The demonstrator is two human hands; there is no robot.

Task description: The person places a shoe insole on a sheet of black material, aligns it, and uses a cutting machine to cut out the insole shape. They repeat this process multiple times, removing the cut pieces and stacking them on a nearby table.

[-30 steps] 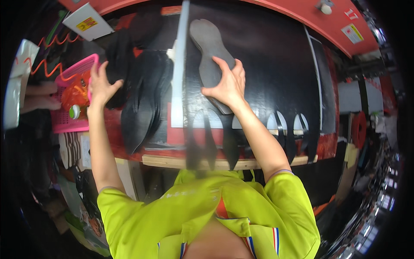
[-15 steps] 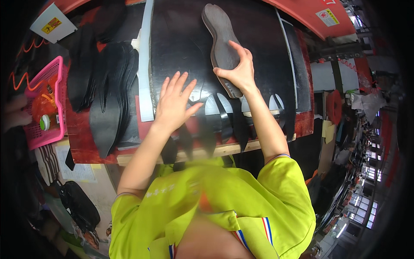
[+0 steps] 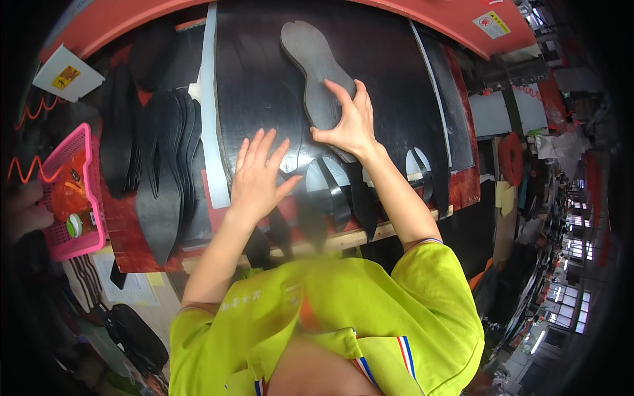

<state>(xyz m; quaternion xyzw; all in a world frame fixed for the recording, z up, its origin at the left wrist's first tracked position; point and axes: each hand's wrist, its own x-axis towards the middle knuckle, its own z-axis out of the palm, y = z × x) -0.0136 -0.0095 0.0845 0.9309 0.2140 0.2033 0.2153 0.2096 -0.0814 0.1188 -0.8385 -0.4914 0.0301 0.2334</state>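
A grey, sole-shaped cutting die [image 3: 305,53] lies on a black sheet [image 3: 254,86], its rounded wide end pointing away from me. My right hand [image 3: 353,125] grips its near half, thumb on the left side and fingers over the top and right. The die's near tip is partly hidden by that hand. My left hand [image 3: 256,183] rests flat on the sheet to the left of the die, fingers spread and holding nothing. Along the sheet's near edge are curved cut-outs [image 3: 317,178] with pointed black strips [image 3: 362,204] between them.
Stacked black sole-shaped pieces [image 3: 162,211] lie at the left. Beyond them stands a pink basket [image 3: 99,218] holding small items. A red machine beam [image 3: 449,26] crosses the far side. A wooden strip [image 3: 389,230] runs along the near table edge. Another person's hand [image 3: 30,214] shows far left.
My right hand has shifted the die slightly left and nearer on the sheet. My left hand stays flat in about the same place. The whole view has moved a little.
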